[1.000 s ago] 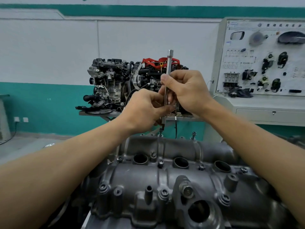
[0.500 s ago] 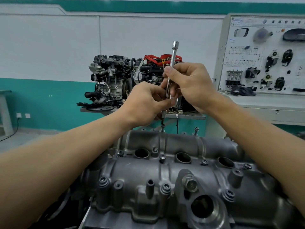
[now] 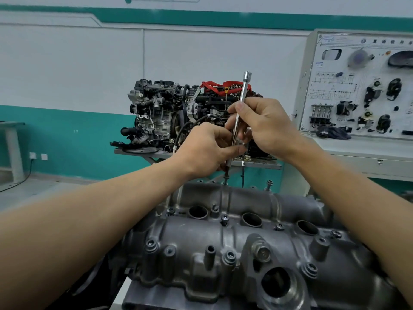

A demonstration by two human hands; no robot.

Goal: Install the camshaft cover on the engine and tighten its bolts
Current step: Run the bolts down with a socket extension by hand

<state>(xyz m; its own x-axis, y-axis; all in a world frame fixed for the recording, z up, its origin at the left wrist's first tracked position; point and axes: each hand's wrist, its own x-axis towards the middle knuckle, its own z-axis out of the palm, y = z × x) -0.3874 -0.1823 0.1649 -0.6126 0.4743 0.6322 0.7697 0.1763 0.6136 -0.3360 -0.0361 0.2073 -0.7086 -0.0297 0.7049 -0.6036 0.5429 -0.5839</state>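
The dull grey cast-metal camshaft cover (image 3: 196, 240) lay on top of the engine in the foreground, filling the lower middle of the view, with its three round wells in a row and small dark bolts (image 3: 229, 257) seated along its near flange. Above its far edge a long, slim chrome driver bar (image 3: 242, 101) stood nearly upright, tilted slightly to the right at its top. The left hand (image 3: 207, 151) pinched the bar's lower part between thumb and curled fingers, and the right hand (image 3: 266, 126) gripped it just above, thumb pressed on the shaft and fingers wrapped behind. The bar's dark tip met a raised bolt (image 3: 226, 179) standing proud at the cover's far rim; a second raised bolt (image 3: 269, 184) stood to its right, apart from the tool. Behind the hands, a black and silver display engine with red parts (image 3: 169, 113) sat on a metal stand, and a white training panel of car components (image 3: 357, 90) stood at the right.
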